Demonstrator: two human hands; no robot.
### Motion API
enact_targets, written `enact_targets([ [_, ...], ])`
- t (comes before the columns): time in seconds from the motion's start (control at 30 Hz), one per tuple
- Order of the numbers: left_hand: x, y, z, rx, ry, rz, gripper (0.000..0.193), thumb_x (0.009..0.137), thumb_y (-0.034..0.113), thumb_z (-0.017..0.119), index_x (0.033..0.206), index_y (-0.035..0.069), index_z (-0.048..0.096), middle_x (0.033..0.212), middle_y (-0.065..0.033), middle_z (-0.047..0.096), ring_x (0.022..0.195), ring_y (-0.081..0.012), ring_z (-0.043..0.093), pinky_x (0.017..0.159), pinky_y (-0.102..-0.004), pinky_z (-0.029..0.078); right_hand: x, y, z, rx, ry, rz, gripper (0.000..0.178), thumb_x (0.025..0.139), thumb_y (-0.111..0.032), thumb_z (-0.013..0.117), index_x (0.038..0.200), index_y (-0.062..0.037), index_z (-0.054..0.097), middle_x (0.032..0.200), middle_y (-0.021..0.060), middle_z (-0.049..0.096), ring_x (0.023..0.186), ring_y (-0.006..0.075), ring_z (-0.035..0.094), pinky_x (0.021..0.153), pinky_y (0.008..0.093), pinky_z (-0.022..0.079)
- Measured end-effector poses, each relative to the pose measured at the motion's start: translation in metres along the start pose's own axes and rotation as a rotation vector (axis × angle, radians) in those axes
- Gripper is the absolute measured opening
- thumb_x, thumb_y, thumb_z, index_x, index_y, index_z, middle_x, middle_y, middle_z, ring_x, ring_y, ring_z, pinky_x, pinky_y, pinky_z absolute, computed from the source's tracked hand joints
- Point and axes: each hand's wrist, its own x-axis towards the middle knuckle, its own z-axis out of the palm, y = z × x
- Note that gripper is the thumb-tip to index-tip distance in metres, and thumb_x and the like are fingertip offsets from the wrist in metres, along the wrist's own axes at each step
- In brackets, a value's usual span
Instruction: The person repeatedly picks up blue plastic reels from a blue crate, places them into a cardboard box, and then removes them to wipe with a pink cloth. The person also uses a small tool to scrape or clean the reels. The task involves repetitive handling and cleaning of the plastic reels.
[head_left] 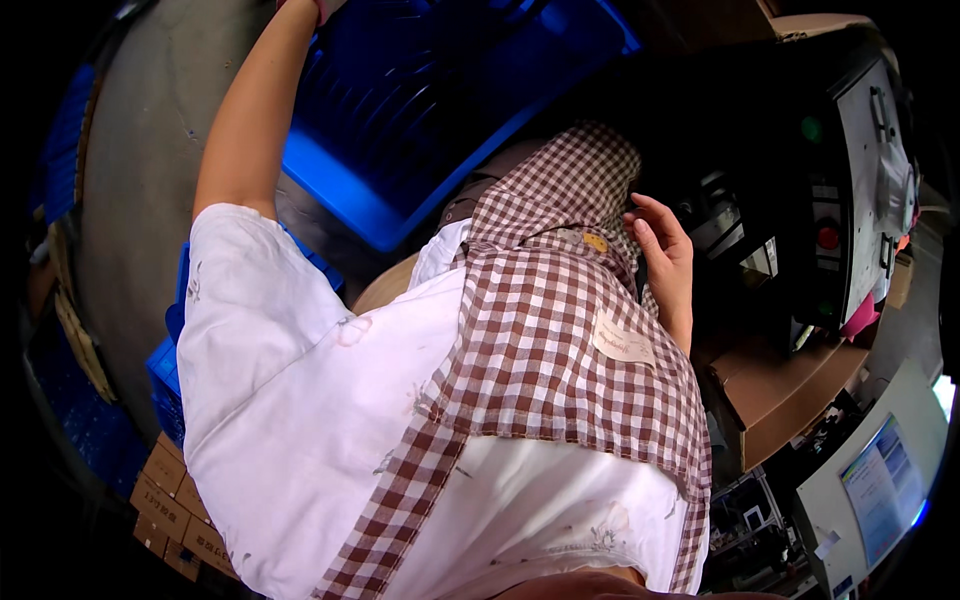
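Blue crate [340, 195] at upper middle, cut off by top edge; visible near-side rim slants toward upper right, full long axis cannot tell. Left forearm [262, 110] runs along crate's left side, nearer than right. Left hand [327, 8] almost wholly cropped at top edge; grip cannot tell. Right hand [668, 255], right of centre, beside checked apron [560, 340], fingers loosely curled, nothing seen between them. Crate's support hidden. Grey floor [130, 170] upper left; cartons [170, 500] lower left; dark machine with red button [828, 235] at right.
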Motion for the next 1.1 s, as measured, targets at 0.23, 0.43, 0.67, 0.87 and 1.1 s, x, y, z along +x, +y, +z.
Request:
enact_targets([
  [0.23,0.018,-0.033,0.007,0.367,0.146,0.042,0.019,0.094,0.017,0.05,0.103,0.008,0.064,0.093,-0.0071,0.068,0.092,-0.0215,0.064,0.081,-0.0323,0.049,-0.004,0.01,0.006,-0.183,0.035,0.001,0.028,0.089,-0.011,0.061,0.115,-0.0034,0.061,0.092,0.0055,0.067,0.085,0.0113,0.062,0.078,0.0252,0.049],
  [0.43,-0.002,-0.059,0.025,0.416,0.109,-0.044,0.02,0.097,0.008,0.043,0.109,0.007,0.059,0.094,-0.0027,0.064,0.093,-0.0132,0.061,0.084,-0.0248,0.045,-0.003,0.011,0.011,-0.281,0.001,0.008,0.028,0.088,-0.013,0.062,0.114,-0.0024,0.061,0.09,0.0069,0.066,0.08,0.0125,0.061,0.074,0.0263,0.05],
  [0.67,-0.014,-0.114,0.069,0.466,0.167,-0.175,0.037,0.089,0.023,0.058,0.122,0.006,0.051,0.106,-0.0172,0.063,0.099,-0.0305,0.059,0.08,-0.0356,0.049,-0.006,0.015,0.008,-0.327,-0.002,0.039,0.028,0.088,-0.013,0.062,0.114,-0.0036,0.061,0.09,0.0079,0.066,0.081,0.0146,0.062,0.073,0.0279,0.05],
  [0.87,-0.054,-0.097,0.083,0.214,0.282,-0.524,0.04,0.093,0.026,0.048,0.13,0.01,0.049,0.123,-0.0219,0.055,0.117,-0.0366,0.051,0.097,-0.0408,0.042,-0.024,0.022,-0.006,-0.35,-0.006,-0.014,0.029,0.084,-0.014,0.063,0.112,-0.0035,0.062,0.096,0.0127,0.066,0.085,0.0217,0.064,0.072,0.03,0.051],
  [1.1,-0.028,-0.041,0.064,0.15,0.365,-0.288,0.028,0.093,0.018,0.052,0.118,0.01,0.057,0.11,-0.0139,0.065,0.103,-0.0283,0.062,0.088,-0.0349,0.048,-0.026,0.032,-0.014,-0.323,0.087,-0.058,0.03,0.087,-0.021,0.059,0.113,-0.0059,0.062,0.102,0.0133,0.065,0.088,0.0249,0.063,0.075,0.034,0.051],
])
